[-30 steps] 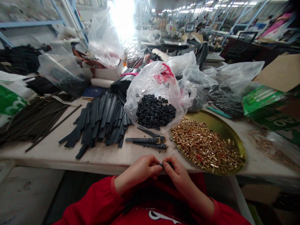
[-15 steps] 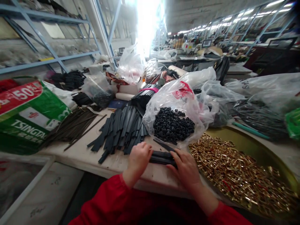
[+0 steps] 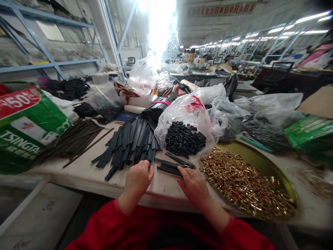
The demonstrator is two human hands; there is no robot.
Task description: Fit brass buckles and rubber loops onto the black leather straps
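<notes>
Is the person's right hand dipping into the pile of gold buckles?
No, the right hand is at the black straps on the table, outside the tray that holds the gold buckles.

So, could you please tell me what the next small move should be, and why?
Probably the left hand should draw one piece from the black strips: it sits at their near ends, though what it grips is hidden, while the right hand is at the straps.
</notes>
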